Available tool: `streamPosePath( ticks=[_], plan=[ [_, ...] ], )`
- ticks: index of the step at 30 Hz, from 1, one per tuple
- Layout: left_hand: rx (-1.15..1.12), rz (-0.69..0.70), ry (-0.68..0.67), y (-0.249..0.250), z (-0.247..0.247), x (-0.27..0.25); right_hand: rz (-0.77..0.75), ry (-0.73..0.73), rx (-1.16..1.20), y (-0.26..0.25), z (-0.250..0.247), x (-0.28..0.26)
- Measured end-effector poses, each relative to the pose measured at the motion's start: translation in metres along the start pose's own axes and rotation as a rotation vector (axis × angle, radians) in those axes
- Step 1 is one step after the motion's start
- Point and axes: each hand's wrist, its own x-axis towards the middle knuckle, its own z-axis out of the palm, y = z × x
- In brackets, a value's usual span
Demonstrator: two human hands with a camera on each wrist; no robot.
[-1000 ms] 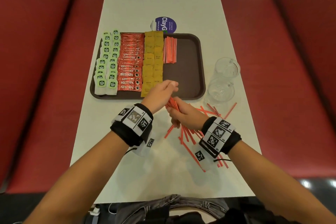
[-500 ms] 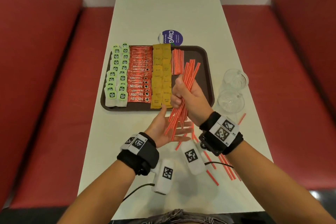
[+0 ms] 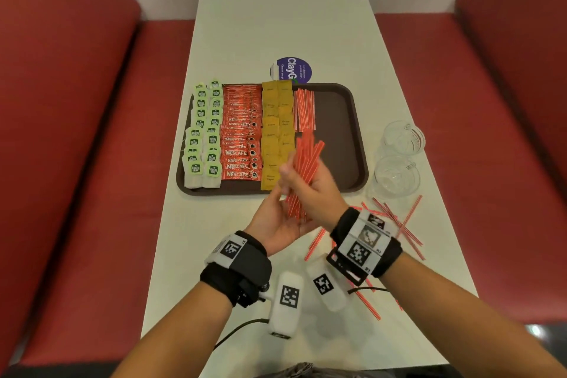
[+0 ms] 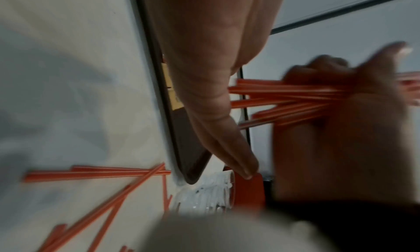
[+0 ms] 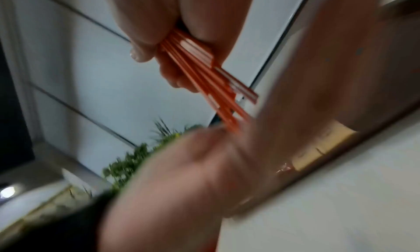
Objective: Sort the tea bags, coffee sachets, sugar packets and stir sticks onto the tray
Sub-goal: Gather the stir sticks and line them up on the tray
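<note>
The right hand (image 3: 313, 193) grips a bundle of stir sticks (image 3: 302, 169) upright over the tray (image 3: 340, 138) near edge, tips toward the laid row (image 3: 304, 109), lower ends against the flat, empty left hand (image 3: 276, 224).

I saw even, soft indoor light in the head view, its edges bowed by the wide lens; both wrist views were smeared with motion blur.
</note>
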Motion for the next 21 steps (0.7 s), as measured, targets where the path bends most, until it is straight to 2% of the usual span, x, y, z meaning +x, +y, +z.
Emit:
streamPosePath(
  ticks=[3,8,11,14,21],
  plan=[
    [0.038,0.051,-0.033,0.002,0.006,0.0,0.1,-0.015,-0.04,0.01,0.0,-0.005],
    [0.031,0.029,-0.081,-0.004,0.002,0.001,0.063,0.013,0.078,-0.001,-0.007,-0.002],
    [0.006,0.017,-0.062,-0.009,0.007,0.002,0.108,0.051,0.089,0.005,-0.004,-0.004],
    [-0.055,0.042,-0.034,-0.016,0.007,0.004,0.168,0.007,0.022,0.007,-0.005,-0.005],
    [-0.105,0.052,-0.016,-0.022,0.004,0.003,0.194,-0.066,0.037,0.007,-0.007,-0.007]
  ],
)
